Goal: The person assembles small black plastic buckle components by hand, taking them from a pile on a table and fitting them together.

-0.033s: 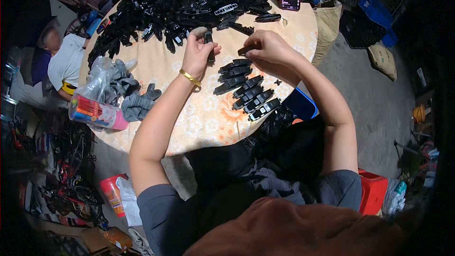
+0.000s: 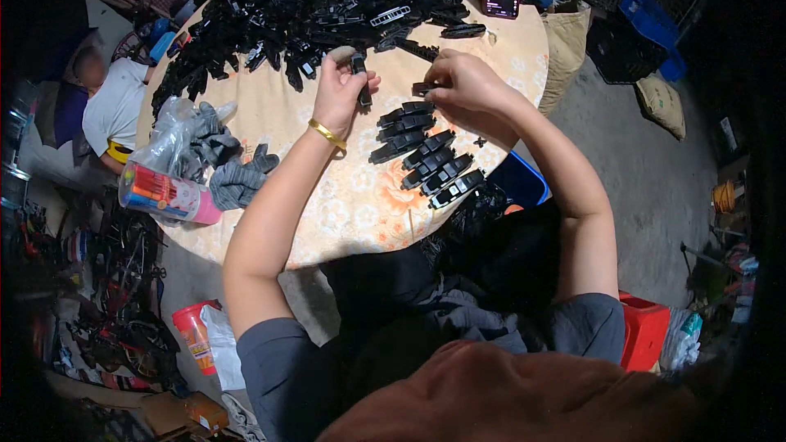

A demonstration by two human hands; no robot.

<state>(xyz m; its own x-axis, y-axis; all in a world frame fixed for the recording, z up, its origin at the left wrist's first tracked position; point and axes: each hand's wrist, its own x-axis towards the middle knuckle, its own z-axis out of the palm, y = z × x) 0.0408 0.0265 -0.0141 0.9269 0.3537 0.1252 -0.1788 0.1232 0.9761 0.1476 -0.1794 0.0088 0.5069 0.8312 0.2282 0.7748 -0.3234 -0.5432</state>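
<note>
Overhead, my left hand point(image 2: 344, 86) pinches a black clip point(image 2: 360, 78) upright near the desk's point(image 2: 344, 205) middle; my right hand point(image 2: 463, 86), just beside, nips a smaller black piece point(image 2: 422, 88) above the finished row point(image 2: 426, 155), running toward the near edge.

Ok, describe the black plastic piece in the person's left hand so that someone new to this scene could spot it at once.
Start at the round table with the pale floral cloth, its far half heaped with a pile of black plastic parts. Just below that pile, the left hand, with a gold bangle on its wrist, grips a narrow black plastic piece. Unlike the row of black pieces lying flat, it stands upright between the fingers.
</note>
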